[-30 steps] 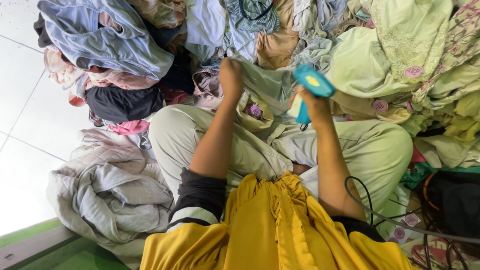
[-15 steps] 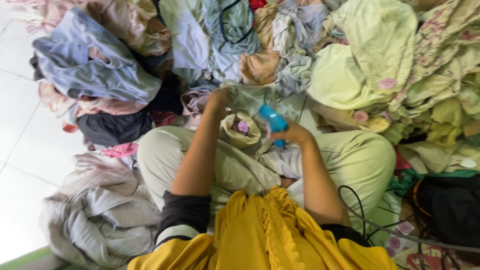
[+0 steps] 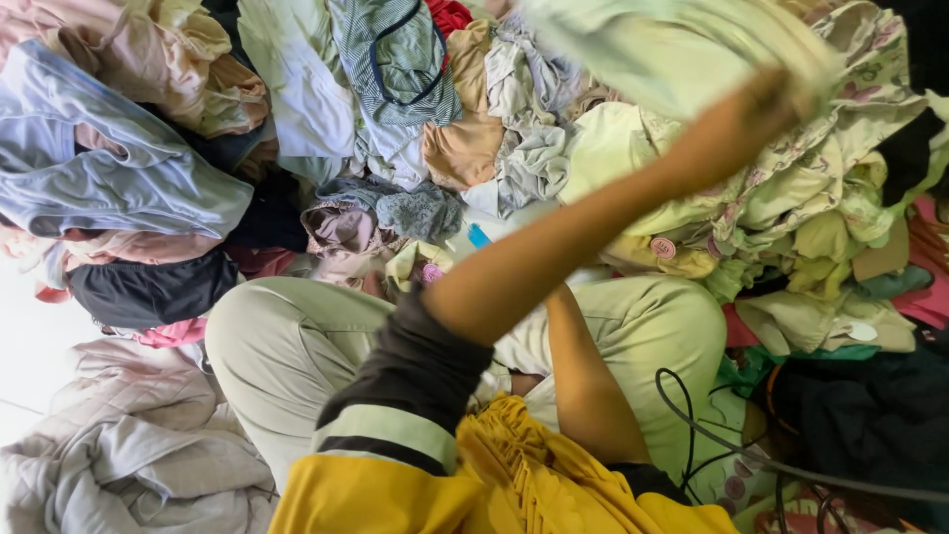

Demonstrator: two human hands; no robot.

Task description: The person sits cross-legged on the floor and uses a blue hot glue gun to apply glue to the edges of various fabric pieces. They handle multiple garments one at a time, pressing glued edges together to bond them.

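Up at 1 o'clock my left hand [image 3: 766, 104] grips a pale green cloth [image 3: 672, 49], blurry; right hand's hidden, can't tell its state.

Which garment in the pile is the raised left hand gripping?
The pale green cloth at top right, lifted and blurred above the pile; the left hand grips it.

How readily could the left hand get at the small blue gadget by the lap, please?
Probably not straight away: the left hand is raised far right, gripping a pale green cloth. The blue gadget lies uncovered on the clothes, so nothing else blocks it.
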